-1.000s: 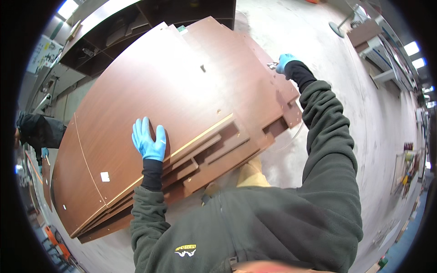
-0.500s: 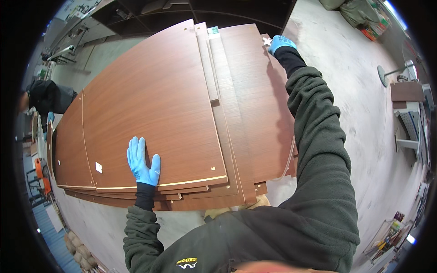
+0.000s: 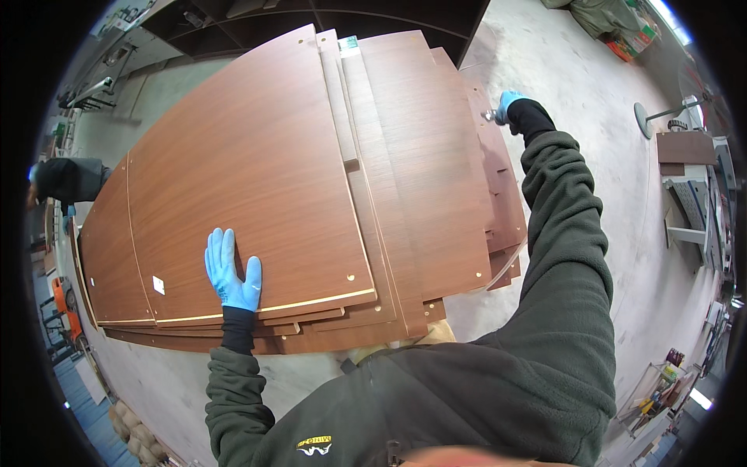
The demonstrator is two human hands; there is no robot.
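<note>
At far left, a co-worker in dark clothing (image 3: 66,179) leans near the end of a stack of reddish-brown wood-grain panels (image 3: 436,156), which spans the middle of the view, edges unevenly stepped. A white label (image 3: 159,285) sits on the top panel (image 3: 233,171). Right of it, the gloved left hand (image 3: 233,272) rests flat near that panel's front edge, thumb spread, gripping nothing. Behind the stack is a dark open-fronted shelving unit (image 3: 373,21). A clear hose (image 3: 510,266) curves by the stack's right end. Above that end, the gloved right hand (image 3: 510,107) is closed around a small metallic tool (image 3: 489,115); its exact kind is unclear.
</note>
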